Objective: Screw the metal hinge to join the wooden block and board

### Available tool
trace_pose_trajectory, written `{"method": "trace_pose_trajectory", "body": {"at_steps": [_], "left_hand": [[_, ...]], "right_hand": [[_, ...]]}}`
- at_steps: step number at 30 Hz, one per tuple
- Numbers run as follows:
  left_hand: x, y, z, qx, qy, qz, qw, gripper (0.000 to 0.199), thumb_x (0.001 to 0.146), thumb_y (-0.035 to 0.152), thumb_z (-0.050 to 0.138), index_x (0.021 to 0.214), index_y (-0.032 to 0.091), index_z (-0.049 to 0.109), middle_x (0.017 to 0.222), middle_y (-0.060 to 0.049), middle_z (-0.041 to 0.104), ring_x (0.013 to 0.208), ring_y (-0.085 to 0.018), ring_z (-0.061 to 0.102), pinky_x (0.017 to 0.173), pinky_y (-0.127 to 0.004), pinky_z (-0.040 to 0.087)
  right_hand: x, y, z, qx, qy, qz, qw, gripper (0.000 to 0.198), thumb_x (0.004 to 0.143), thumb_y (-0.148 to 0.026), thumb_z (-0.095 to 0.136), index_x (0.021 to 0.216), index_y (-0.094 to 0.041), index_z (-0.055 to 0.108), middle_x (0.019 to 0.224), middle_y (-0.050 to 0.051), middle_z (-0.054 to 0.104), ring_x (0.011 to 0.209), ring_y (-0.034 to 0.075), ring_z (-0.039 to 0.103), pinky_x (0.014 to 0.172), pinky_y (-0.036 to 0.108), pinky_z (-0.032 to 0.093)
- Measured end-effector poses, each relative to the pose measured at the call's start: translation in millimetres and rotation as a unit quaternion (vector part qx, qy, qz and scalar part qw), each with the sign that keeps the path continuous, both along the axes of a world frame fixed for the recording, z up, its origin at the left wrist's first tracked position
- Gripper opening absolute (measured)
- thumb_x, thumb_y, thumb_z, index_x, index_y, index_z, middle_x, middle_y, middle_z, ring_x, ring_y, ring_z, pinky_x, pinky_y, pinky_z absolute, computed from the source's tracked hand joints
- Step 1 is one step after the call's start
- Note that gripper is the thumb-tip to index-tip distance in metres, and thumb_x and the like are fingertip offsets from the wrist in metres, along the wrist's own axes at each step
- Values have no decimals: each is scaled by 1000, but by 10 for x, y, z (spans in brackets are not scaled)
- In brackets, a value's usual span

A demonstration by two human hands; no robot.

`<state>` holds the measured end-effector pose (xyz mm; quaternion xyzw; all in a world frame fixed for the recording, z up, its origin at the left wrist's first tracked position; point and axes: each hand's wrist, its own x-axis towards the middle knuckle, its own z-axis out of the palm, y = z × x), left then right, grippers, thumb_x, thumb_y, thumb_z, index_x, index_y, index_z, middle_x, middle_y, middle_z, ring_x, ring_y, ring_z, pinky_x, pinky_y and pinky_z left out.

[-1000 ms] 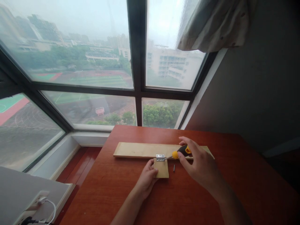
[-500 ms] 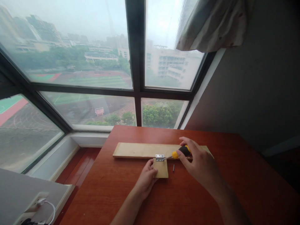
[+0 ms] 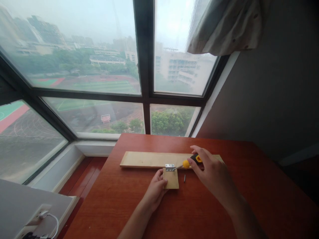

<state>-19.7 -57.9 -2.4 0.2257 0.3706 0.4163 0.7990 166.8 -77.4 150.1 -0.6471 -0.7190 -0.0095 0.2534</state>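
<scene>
My left hand (image 3: 157,186) grips the left edge of a small wooden board (image 3: 171,181), thumb on top. A silver metal hinge (image 3: 169,167) lies across the board's far edge and the near edge of a long wooden plank (image 3: 144,159). In my right hand (image 3: 211,169) is a yellow and black screwdriver (image 3: 194,160), held at a slant. Its tip meets the hinge's near right corner; whether a screw sits under it is too small to tell. A short metal rod (image 3: 184,178), perhaps a screwdriver bit, lies right of the small board.
Everything rests on a reddish-brown wooden table (image 3: 112,205). Behind its far edge are large windows with a dark frame (image 3: 147,96). A wall (image 3: 261,99) stands at the right, and a socket with a white plug (image 3: 44,214) is at the lower left.
The screwdriver handle has turned in my right hand, showing its yellow and black parts differently. My left hand, the boards and the hinge stay in place.
</scene>
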Motion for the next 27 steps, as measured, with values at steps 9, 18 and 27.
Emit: {"method": "trace_pose_trajectory", "body": {"at_steps": [9,18,27], "left_hand": [[-2,-2,17,-7,-1,3,1000,45,64,7,65,107,19,54,111,-10,67,91,-22,65,71,-28,51],[-5,-6,17,-12,-4,10,1000,47,62,8,67,106,20,55,109,-9,67,91,-23,66,71,-29,51],[-11,-1,-1,-11,-1,6,1000,47,64,8,66,108,20,54,111,-9,66,95,-24,65,72,-29,52]], "right_hand": [[-31,-67,44,4,50,78,996,50,87,-27,50,136,-24,39,128,8,56,114,24,57,92,36,49],[-13,-31,-35,5,90,15,996,51,85,-23,49,135,-22,38,110,6,63,92,21,64,79,33,52],[-22,-33,-41,-8,87,8,996,38,89,-35,49,126,-23,47,106,6,65,87,21,65,75,33,52]]}}
